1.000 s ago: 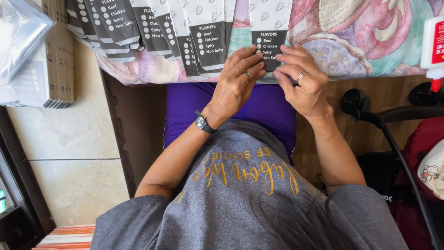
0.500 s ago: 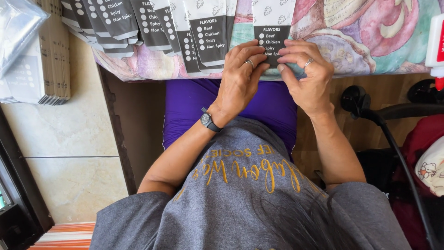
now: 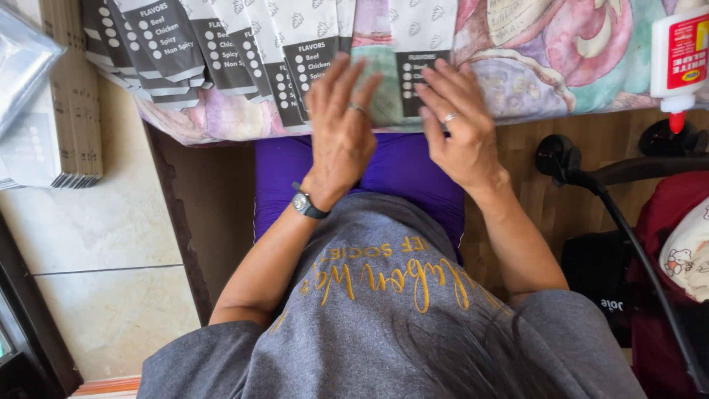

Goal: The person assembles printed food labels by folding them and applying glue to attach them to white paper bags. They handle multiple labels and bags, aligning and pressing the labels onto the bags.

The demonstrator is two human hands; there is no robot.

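Paper pouch (image 3: 421, 63), label half-hidden by fingers (image 3: 443, 81)

Tabletop (image 3: 591, 81) along top edge, draped in pastel floral cloth, pink, teal and lilac. Floor (image 3: 88, 244) at left: large pale cream tiles, thin grout line, bright daylight on it. Wood-grain flooring (image 3: 539, 177) at right, below tabletop edge. Dark brown panel (image 3: 199, 222) under tabletop at left, rough lighter edge against tiles. Dark frame (image 3: 22, 332) at lower left corner. Black tube frame (image 3: 628, 236) and red fabric seat (image 3: 665, 244) at right.
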